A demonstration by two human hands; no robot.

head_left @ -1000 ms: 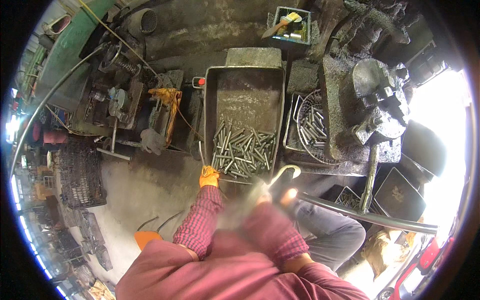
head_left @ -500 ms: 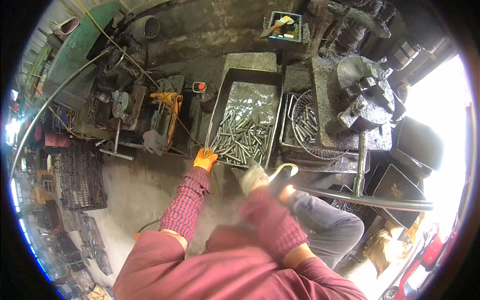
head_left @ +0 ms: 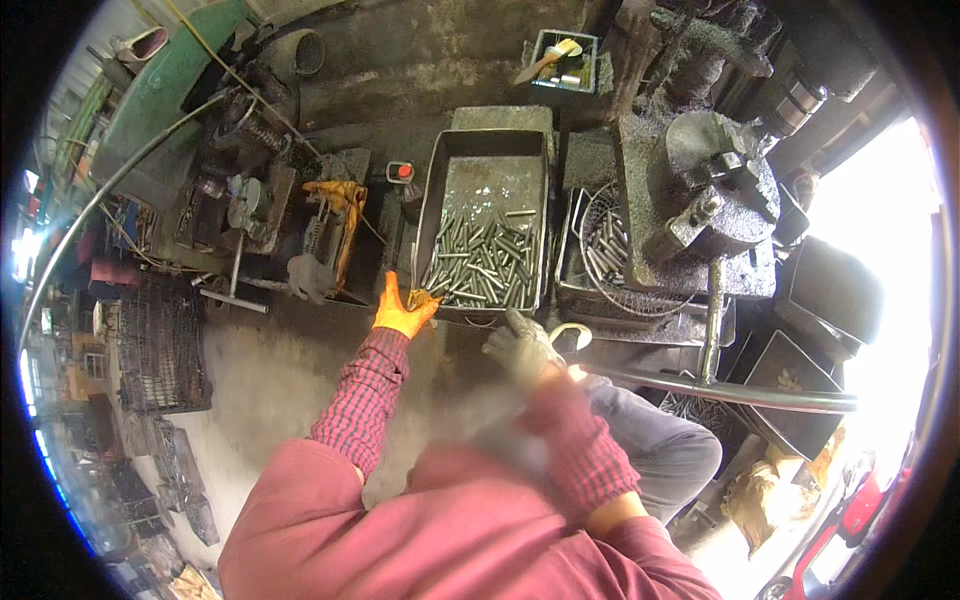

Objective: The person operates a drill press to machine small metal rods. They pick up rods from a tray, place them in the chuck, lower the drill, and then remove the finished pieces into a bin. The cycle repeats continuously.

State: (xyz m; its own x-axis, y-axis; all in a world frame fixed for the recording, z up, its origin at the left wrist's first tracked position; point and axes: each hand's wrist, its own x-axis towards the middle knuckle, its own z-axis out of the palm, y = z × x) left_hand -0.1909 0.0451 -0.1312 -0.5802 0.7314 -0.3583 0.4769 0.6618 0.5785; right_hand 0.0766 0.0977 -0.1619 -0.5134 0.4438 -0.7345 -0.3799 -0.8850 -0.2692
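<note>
A deep metal tray [head_left: 488, 143] stands in front of me, wet inside, with many short steel rods [head_left: 482, 258] heaped in its near half. My left hand [head_left: 402, 308], in an orange glove, is at the tray's near left corner. Its thumb points up and away from the other fingers, whose tips reach the rim. By the near right corner is my right hand [head_left: 524, 347], in a grey-white glove. Its fingers stretch toward the tray's near edge, apart from one another; whether they touch it I cannot tell.
Right of the tray, a round wire basket [head_left: 607, 245] holds more rods, beside a machine with a round chuck [head_left: 715, 165]. A long bar [head_left: 725, 398] crosses below it. Left are a yellow-orange cloth [head_left: 345, 225] and a vise-like fixture [head_left: 245, 205]. A brush [head_left: 550, 60] lies over a small container behind.
The tray has turned slightly and sits straighter, and the rods in it have shifted. My left thumb has spread from the rim. My right hand has drawn slightly right of the near right corner.
</note>
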